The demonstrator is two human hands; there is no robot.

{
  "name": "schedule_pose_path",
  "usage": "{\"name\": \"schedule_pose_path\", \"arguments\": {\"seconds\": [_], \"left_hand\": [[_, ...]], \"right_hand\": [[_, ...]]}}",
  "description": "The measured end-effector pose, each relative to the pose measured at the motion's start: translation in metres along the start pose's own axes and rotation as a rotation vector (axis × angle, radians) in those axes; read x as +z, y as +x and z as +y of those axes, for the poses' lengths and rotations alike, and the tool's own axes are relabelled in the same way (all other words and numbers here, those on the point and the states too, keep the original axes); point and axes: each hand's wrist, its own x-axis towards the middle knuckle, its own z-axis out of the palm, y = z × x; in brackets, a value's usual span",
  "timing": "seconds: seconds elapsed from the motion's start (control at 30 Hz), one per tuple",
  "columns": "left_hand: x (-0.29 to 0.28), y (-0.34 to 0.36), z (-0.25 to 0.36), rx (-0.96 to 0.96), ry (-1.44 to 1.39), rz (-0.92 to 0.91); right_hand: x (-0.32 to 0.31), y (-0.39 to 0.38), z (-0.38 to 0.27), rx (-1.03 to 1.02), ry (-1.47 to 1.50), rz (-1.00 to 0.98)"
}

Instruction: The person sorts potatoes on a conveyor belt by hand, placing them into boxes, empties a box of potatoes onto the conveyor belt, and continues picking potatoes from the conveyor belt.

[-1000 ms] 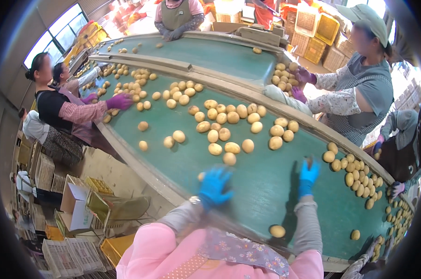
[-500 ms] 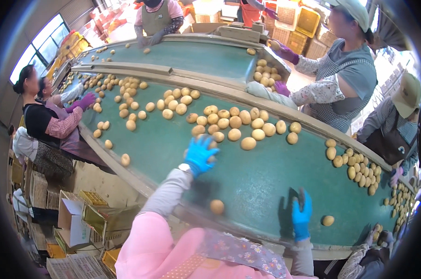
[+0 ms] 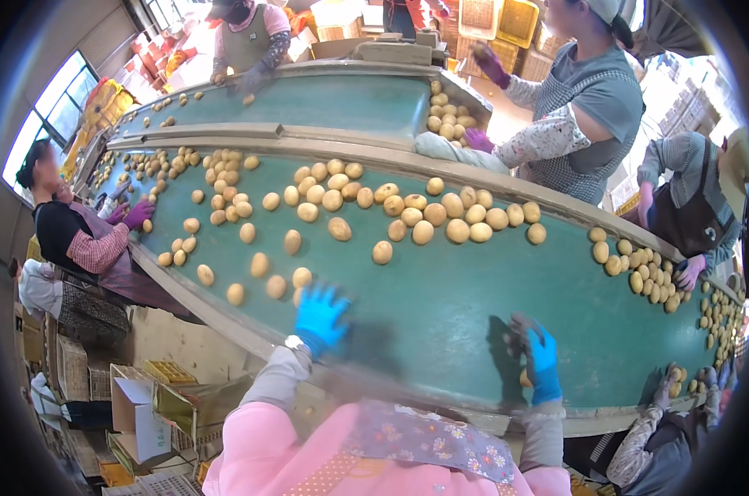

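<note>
Bright window [image 3: 63, 103] at left; shadow [image 3: 500, 341] beside right hand [image 3: 538, 357]; fisheye-bent edges, dark corners

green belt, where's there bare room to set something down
The green belt is bare between the left hand and right hand, up to the potatoes, and again right of the right hand. It is crowded along the far rail and at its right end.

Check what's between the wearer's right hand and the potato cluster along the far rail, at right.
Head view: only bare green belt between the right hand and that potato cluster.
</note>
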Motion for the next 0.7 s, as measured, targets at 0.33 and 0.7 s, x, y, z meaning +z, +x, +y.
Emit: {"name": "schedule_pose_path", "arguments": {"seconds": [0.33, 0.7], "left_hand": [[-0.007, -0.052, -0.049, -0.409, -0.114, 0.232], [-0.016, -0.058, -0.053, -0.248, -0.284, 0.196]], "right_hand": [[0.096, 0.196, 0.031, -0.373, -0.581, 0.416], [0.284, 0.196, -0.024, -0.828, -1.130, 0.043]]}}
